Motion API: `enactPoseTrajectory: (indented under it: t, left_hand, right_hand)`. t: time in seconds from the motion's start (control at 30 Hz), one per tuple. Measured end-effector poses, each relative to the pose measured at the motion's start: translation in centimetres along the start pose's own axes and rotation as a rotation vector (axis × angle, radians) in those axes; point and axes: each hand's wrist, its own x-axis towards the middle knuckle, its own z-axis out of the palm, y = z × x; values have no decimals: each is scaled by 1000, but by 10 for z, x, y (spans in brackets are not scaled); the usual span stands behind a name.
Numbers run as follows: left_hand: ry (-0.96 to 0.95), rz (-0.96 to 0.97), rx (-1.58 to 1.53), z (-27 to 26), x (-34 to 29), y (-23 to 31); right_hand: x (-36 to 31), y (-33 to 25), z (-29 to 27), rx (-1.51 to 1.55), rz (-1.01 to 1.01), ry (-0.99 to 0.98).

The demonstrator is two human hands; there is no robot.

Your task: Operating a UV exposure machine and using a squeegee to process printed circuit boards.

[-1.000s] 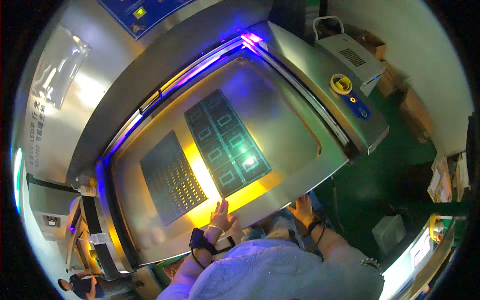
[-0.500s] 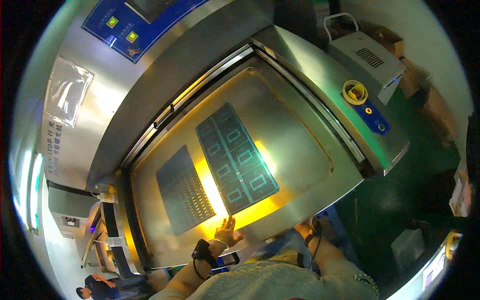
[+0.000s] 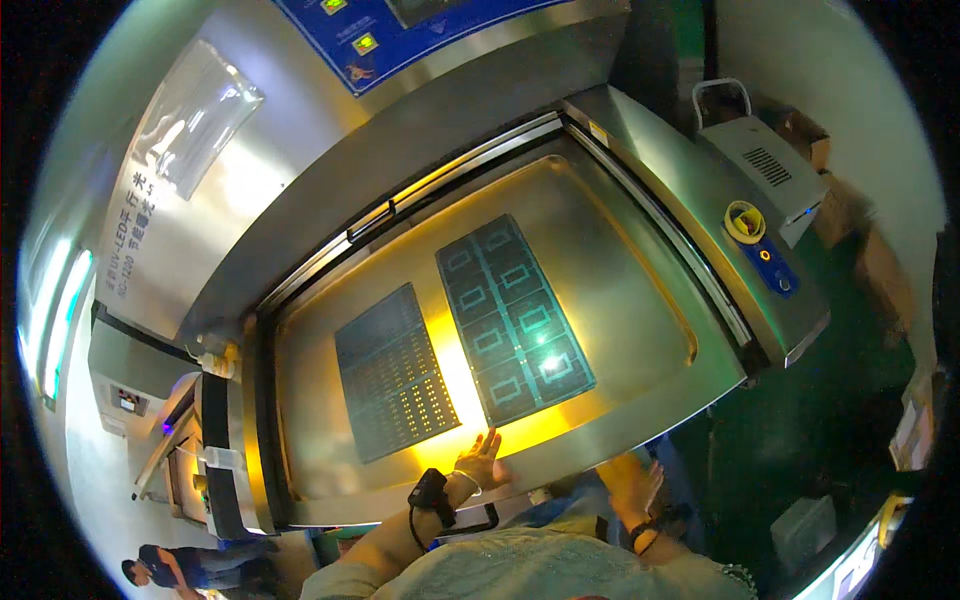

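My left hand (image 3: 481, 463) rests at the front part of a wide metal tray (image 3: 640, 290), fingers spread, the tips by the near corner of a dark panel (image 3: 515, 315) with pale rectangular outlines. Left of that panel lies a second dark panel (image 3: 397, 372), dotted with small lit points. A bright yellow strip shines between the two. Just off the tray's front edge is my right hand (image 3: 636, 487), its fingers stretched out, with nothing seen in it. A black device is strapped to my left wrist.
Behind the tray rises the machine's metal housing with a blue control panel (image 3: 430, 35). On its right side sit a yellow-ringed knob (image 3: 744, 222) and a lit button. A grey boxy unit (image 3: 765, 165) stands beyond. Another person (image 3: 185, 568) is at the lower left.
The whole view has shifted, so the tray sits further right. My right hand has come away from the tray's front edge and its fingers have straightened. My left hand stays by the panel's corner.
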Motion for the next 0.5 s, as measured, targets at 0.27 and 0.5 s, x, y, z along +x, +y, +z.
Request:
enactPoseTrajectory:
  t: [0.27,0.5]
  left_hand:
    - [40,121,96,7,9,-9]
    - [173,123,-85,-5,-16,-4]
  right_hand:
    - [32,-35,25,-283,-106,69]
    - [12,-8,-47,376,-162,192]
